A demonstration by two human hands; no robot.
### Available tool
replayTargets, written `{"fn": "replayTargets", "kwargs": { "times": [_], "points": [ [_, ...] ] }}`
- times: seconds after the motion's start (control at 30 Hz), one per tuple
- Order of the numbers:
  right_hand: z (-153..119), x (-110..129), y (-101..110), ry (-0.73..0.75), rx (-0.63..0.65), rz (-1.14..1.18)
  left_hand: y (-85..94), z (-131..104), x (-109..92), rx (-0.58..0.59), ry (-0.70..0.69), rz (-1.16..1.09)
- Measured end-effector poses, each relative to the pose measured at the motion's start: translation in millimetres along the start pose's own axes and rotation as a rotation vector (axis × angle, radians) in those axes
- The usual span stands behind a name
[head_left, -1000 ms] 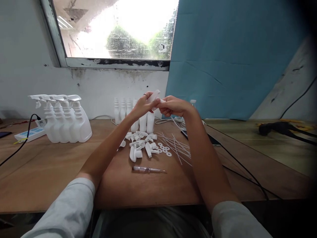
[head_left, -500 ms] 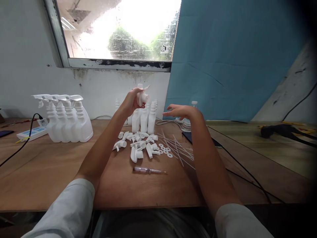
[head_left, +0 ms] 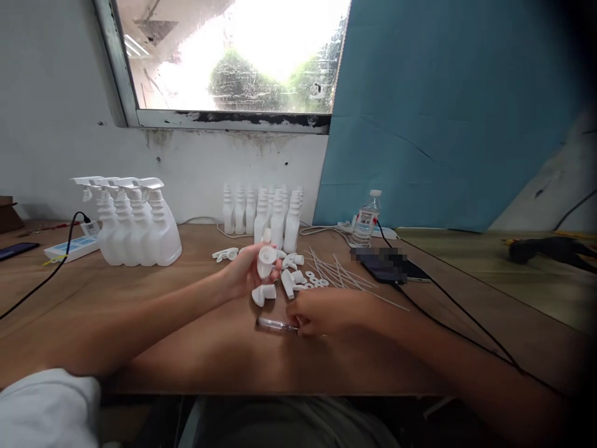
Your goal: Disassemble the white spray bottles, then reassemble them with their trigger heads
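Observation:
My left hand [head_left: 249,270] is closed around a white spray trigger head [head_left: 267,258], its round opening facing me. Lower and to the right, my right hand [head_left: 313,313] has its fingers curled on the shaft of a screwdriver [head_left: 276,324] with a clear handle, which lies on the table. The fingers cover most of the shaft. More trigger heads [head_left: 263,295] lie loose beside and behind my left hand, some partly hidden by it. Small white ring washers [head_left: 323,283] lie just beyond my right hand, with thin white tubes [head_left: 342,272] spread behind them.
White bottles without heads [head_left: 292,221] stand by the wall. At the left are bottles with trigger heads fitted [head_left: 161,233], beside a power strip [head_left: 69,249]. A clear water bottle [head_left: 364,224], phones [head_left: 382,267] and black cables [head_left: 466,330] are on the right.
My left hand has lowered the trigger head from in front of the wall to above the loose heads. My right hand has come down from the air onto the screwdriver, its fingers closing.

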State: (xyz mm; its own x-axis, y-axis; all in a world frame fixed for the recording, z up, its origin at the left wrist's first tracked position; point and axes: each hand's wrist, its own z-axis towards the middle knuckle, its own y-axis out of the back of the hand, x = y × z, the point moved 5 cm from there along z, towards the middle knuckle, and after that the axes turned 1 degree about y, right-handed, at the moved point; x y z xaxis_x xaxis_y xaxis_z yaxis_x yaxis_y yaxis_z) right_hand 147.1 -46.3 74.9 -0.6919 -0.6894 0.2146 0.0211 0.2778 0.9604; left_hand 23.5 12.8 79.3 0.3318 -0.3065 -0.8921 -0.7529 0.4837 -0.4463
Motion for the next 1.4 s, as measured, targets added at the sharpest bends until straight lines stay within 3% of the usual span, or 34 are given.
{"fn": "replayTargets", "kwargs": {
  "times": [0.13, 0.27, 0.37, 0.5, 0.7, 0.9, 1.03, 1.13, 1.27, 1.4],
  "points": [
    [-2.9, -1.5, 12.6, 0.179, -0.121, 0.22, 27.5, -18.2, 36.3, -0.071, -0.002, 0.125],
    [1.9, -17.5, 29.9, 0.326, -0.489, 0.744, 30.7, -24.2, 46.4, -0.11, -0.087, 0.258],
    [3.7, -32.5, 18.3, 0.374, -0.74, 0.951, 31.5, -22.7, 53.6, -0.155, -0.104, 0.267],
    [2.1, -32.8, -6.5, 0.378, -0.862, 0.879, 37.3, -19.2, 60.0, -0.209, -0.111, 0.266],
    [1.3, -21.6, -16.2, 0.216, -0.908, 0.539, 39.7, -17.7, 61.8, -0.275, -0.108, 0.301],
    [8.2, -15.5, -22.7, 0.151, -0.911, 0.222, 37.6, -18.3, 62.4, -0.245, -0.191, 0.343],
    [10.7, -5.9, -21.9, 0.183, -0.924, 0.178, 35.7, -21.0, 60.8, -0.249, -0.265, 0.345],
    [11.7, -3.7, -21.9, 0.204, -0.94, 0.25, 36.2, -21.5, 59.6, -0.258, -0.268, 0.304],
    [14.5, -11.9, -27.8, 0.14, -0.919, 0.549, 38.3, -18.1, 60.9, -0.188, -0.189, 0.184],
    [15.5, -12.9, -27.3, 0.202, -0.935, 0.856, 38.1, -16.1, 60.3, -0.128, -0.154, 0.142]
  ]
}}
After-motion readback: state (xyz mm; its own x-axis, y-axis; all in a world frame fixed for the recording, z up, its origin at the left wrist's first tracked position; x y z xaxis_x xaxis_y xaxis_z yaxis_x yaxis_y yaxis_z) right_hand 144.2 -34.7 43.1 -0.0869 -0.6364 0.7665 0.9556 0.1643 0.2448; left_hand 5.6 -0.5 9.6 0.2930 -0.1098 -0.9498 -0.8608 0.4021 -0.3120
